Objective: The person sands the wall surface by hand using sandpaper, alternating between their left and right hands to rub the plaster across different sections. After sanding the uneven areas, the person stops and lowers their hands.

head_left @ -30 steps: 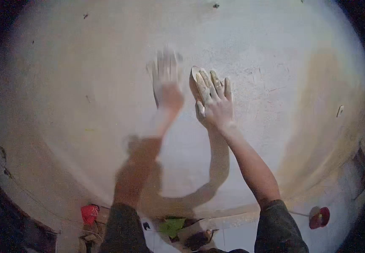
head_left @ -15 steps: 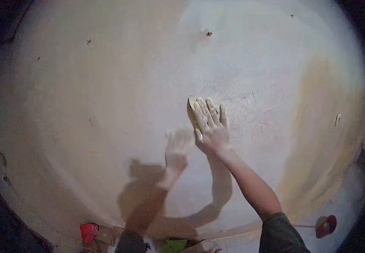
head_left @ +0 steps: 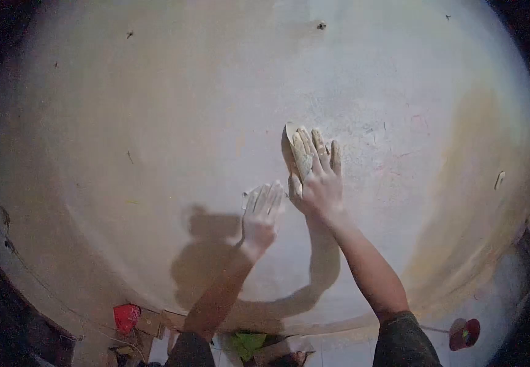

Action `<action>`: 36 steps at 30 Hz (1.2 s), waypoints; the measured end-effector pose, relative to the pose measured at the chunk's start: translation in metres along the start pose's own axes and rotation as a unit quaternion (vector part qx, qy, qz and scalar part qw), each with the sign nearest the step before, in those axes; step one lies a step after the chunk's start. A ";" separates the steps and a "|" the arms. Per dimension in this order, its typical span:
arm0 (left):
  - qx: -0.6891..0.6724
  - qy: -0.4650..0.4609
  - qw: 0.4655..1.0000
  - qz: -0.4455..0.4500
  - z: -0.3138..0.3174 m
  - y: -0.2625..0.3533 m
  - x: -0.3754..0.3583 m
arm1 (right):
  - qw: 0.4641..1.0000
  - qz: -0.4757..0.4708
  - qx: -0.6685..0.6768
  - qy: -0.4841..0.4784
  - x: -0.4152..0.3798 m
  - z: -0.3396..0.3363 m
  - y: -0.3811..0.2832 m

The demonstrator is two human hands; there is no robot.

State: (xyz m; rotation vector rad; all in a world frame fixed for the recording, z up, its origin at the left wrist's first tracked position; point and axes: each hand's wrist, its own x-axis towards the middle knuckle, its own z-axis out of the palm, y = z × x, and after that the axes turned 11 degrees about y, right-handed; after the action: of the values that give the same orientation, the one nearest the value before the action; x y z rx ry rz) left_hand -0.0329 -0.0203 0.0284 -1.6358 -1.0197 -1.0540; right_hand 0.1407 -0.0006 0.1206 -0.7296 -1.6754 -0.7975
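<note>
A pale wall [head_left: 155,122] with patches of tan and whitish coating fills the view. My right hand [head_left: 317,177], coated with pale dust, lies against it near the centre, fingers stretched upward. Under its fingers is a thin pale sheet [head_left: 290,131], whose edge curls out at the upper left. Lower and to the left, my left hand [head_left: 261,217] rests on the wall, also dusty, with its fingers extended. A small pale edge of something shows beside its fingertips; what it is I cannot make out.
At the bottom left lie a red object [head_left: 126,318] and a cardboard piece [head_left: 149,323]. A green item [head_left: 248,344] is at the bottom centre, and a dark red round object [head_left: 464,334] at the lower right. Small holes mark the wall, one [head_left: 321,25] near the top.
The view has shifted slightly. My right hand with the sheet appears a little higher and further right. My left hand, blurred before, is now sharp and slightly further right.
</note>
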 end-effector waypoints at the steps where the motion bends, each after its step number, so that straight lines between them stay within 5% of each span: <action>1: 0.017 0.031 0.999 -0.002 0.003 -0.005 0.007 | 1.000 0.001 0.002 0.004 -0.001 0.000 0.000; 4: 0.079 0.093 0.992 -0.010 -0.015 -0.033 0.120 | 1.000 -0.005 -0.001 -0.003 0.000 -0.002 0.000; 6: 0.023 0.258 0.966 0.006 -0.025 -0.053 0.202 | 1.000 -0.007 0.003 -0.014 -0.004 0.002 -0.001; 8: -0.030 0.234 0.971 -0.049 -0.039 -0.058 0.248 | 0.999 0.002 -0.039 -0.033 -0.003 0.004 -0.001; 12: 0.013 0.195 0.981 -0.020 -0.020 -0.044 0.191 | 0.999 -0.001 -0.028 -0.023 -0.002 0.006 0.001; 18: -0.050 0.046 0.988 -0.140 0.013 0.036 -0.040 | 0.999 -0.018 -0.021 0.044 0.002 0.008 0.003; 23: 0.002 0.088 0.993 -0.083 -0.016 -0.020 0.075 | 0.999 -0.013 -0.026 0.022 -0.001 0.003 0.000; 27: 0.064 0.268 0.960 -0.058 -0.032 -0.095 0.217 | 0.998 -0.021 -0.050 0.022 0.001 0.007 0.001; 30: -0.028 0.251 0.965 -0.066 -0.034 -0.086 0.217 | 0.999 -0.010 -0.040 0.020 0.000 0.011 0.002; 36: 0.033 0.114 0.990 -0.075 -0.005 -0.015 0.044 | 0.997 -0.021 -0.070 0.024 -0.004 0.008 -0.001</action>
State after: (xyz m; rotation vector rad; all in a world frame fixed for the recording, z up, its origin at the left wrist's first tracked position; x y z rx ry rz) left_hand -0.0347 -0.0146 0.0743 -1.3665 -1.0243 -1.2625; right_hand 0.1362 0.0046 0.1156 -0.7667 -1.6077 -0.9632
